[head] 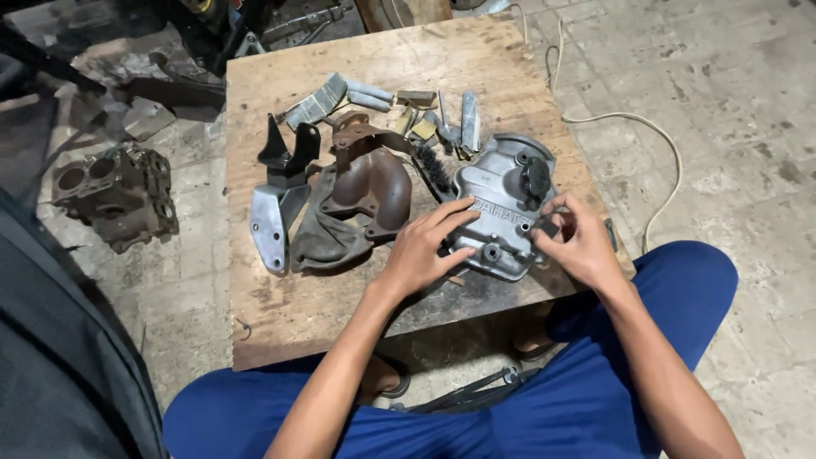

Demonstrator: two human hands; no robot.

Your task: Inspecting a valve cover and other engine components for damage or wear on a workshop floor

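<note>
I see the grey metal engine cover (pixel 501 204) lying flat near the front edge of the tabletop (pixel 280 306), its long axis running from near-left to far-right. My left hand (pixel 425 246) rests spread on its near-left end. My right hand (pixel 578 242) pinches a small dark piece (pixel 548 228) at the cover's right edge, nearer the black cap (pixel 535 177).

A silver-grey engine cover (pixel 501 204) with a black cap (pixel 535 177) lies beside a rusty-brown manifold (pixel 370 183) on the tan wooden board (pixel 280 306).
</note>
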